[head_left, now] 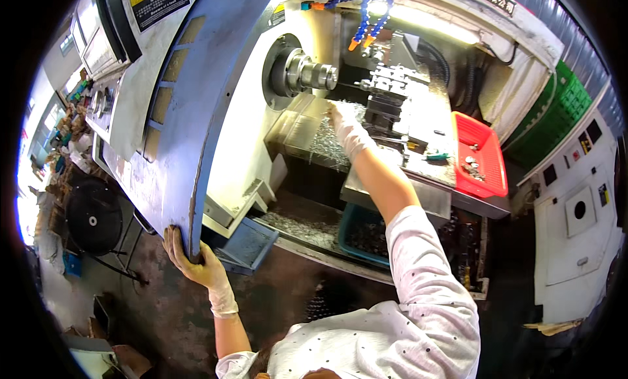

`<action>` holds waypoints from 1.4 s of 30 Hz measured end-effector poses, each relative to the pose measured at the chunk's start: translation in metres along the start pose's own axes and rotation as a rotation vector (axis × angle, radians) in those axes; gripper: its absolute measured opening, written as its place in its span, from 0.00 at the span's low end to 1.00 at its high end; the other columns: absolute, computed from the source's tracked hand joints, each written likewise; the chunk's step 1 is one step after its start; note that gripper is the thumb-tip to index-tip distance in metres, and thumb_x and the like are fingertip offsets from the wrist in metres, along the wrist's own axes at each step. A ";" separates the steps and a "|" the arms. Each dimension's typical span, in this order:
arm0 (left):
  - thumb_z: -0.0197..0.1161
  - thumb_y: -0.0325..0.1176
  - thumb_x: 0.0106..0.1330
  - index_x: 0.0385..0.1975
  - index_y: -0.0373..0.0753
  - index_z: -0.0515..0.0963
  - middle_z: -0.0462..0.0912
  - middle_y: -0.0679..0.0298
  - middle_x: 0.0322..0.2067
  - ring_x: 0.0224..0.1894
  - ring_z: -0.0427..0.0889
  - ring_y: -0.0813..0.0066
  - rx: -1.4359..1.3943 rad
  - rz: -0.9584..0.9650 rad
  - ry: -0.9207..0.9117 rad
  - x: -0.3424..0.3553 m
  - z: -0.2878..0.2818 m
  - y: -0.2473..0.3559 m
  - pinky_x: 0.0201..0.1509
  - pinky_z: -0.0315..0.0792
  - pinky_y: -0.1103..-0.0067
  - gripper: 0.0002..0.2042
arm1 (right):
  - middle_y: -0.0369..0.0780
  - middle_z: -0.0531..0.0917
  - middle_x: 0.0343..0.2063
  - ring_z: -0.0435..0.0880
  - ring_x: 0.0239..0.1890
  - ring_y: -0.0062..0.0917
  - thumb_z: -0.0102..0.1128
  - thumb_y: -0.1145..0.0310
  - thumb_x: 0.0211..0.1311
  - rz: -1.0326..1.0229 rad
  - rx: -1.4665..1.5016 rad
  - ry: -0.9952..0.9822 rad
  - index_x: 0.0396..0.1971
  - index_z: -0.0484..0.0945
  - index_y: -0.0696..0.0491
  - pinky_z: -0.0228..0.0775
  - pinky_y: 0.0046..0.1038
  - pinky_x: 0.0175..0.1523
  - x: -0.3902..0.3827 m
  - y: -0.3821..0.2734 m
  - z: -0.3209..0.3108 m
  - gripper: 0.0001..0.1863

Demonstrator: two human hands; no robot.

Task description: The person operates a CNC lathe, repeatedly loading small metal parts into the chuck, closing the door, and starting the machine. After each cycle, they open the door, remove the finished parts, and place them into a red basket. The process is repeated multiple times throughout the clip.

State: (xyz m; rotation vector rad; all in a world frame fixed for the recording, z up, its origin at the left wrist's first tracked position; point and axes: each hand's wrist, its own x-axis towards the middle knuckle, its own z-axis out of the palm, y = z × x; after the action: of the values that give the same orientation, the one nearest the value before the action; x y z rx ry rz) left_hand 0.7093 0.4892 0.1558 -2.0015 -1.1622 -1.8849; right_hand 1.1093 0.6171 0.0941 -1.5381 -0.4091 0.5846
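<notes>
My left hand (198, 264), in a pale glove, is closed round the lower edge of the blue sliding door (210, 117) of a lathe. Inside the machine, my gloved right hand (341, 120) reaches just below the metal chuck (320, 76). Its fingers look drawn together; whatever they hold, if anything, is too small to make out. Right of that hand stands the tool block (386, 101) with several cutting tools. Shiny metal chips (327, 143) lie beneath and beside the right hand.
Blue coolant hoses (364, 19) with orange nozzles hang above the tool block. A red basket (497, 163) with small metal parts stands at the right. Below my right arm sits a teal bin (356, 238) of chips. A black round fan (93, 215) is at the left.
</notes>
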 end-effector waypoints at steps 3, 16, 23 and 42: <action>0.47 0.20 0.43 0.38 0.31 0.62 0.64 0.53 0.41 0.46 0.60 0.57 0.055 0.023 0.023 -0.002 -0.017 -0.008 0.51 0.49 0.67 0.18 | 0.34 0.69 0.10 0.66 0.11 0.19 0.55 0.65 0.39 -0.038 0.315 -0.009 0.15 0.71 0.55 0.56 0.18 0.15 -0.012 -0.023 0.031 0.09; 0.47 0.20 0.47 0.41 0.32 0.58 0.60 0.51 0.44 0.47 0.58 0.56 0.163 0.025 -0.039 -0.015 -0.021 -0.018 0.50 0.51 0.67 0.18 | 0.31 0.68 0.10 0.64 0.10 0.15 0.54 0.63 0.38 0.105 0.446 -0.039 0.14 0.68 0.53 0.56 0.16 0.15 0.046 -0.035 0.023 0.09; 0.46 0.21 0.48 0.41 0.33 0.58 0.59 0.51 0.44 0.47 0.59 0.56 0.186 0.058 -0.069 -0.014 -0.024 -0.019 0.50 0.51 0.68 0.17 | 0.35 0.70 0.16 0.69 0.16 0.20 0.51 0.62 0.39 0.034 0.455 0.132 0.18 0.69 0.54 0.60 0.18 0.17 0.045 -0.031 0.030 0.10; 0.47 0.22 0.49 0.42 0.32 0.57 0.62 0.51 0.43 0.46 0.61 0.57 0.182 0.061 -0.002 -0.014 -0.020 -0.022 0.50 0.52 0.70 0.18 | 0.31 0.61 0.06 0.58 0.07 0.15 0.44 0.63 0.48 -0.008 0.566 -0.087 0.10 0.61 0.50 0.49 0.16 0.11 -0.042 -0.046 -0.070 0.12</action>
State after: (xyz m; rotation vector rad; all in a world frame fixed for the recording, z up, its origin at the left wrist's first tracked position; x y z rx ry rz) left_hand 0.6815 0.4861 0.1385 -1.9192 -1.2110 -1.6825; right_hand 1.1215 0.5391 0.1438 -0.9719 -0.2830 0.6929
